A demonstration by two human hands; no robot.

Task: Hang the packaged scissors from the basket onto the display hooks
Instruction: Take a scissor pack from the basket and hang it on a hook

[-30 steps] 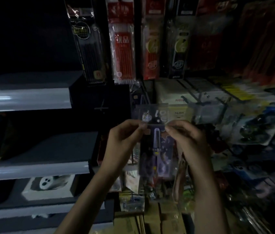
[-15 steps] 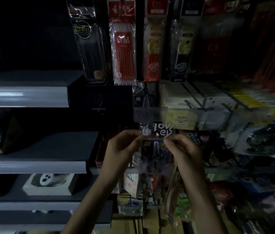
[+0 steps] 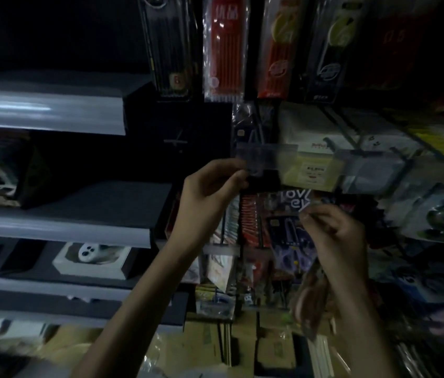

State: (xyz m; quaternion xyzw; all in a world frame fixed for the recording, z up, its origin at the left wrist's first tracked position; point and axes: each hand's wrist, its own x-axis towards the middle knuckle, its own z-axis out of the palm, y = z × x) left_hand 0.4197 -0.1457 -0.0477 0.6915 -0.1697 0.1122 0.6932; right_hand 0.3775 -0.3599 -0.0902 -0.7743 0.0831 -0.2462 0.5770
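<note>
Head view: my left hand (image 3: 207, 203) is up at the rack, its fingers curled and pinching the left end of a clear tag (image 3: 267, 156) that hangs at the front of a hook (the light is poor, so I go by the fingertips meeting on its edge). My right hand (image 3: 338, 238) sits lower and to the right of it, thumb and forefinger pinching the top right corner of the scissors pack (image 3: 289, 236). The pack hangs upright from that pinch, between my two hands and just below the tag, apart from it, its printed header uppermost. A reddish pack (image 3: 313, 298) dangles under my right palm; it is too blurred to say how I hold it. Above both hands hang long pen packs (image 3: 223, 47). Beyond my right hand, dark wire hooks (image 3: 335, 124) stick out over pale boxes. Left of my left hand run grey shelves (image 3: 51, 113), with a white boxed gadget (image 3: 90, 257) below them. Under my wrists lie cardboard boxes (image 3: 269, 347).
</note>
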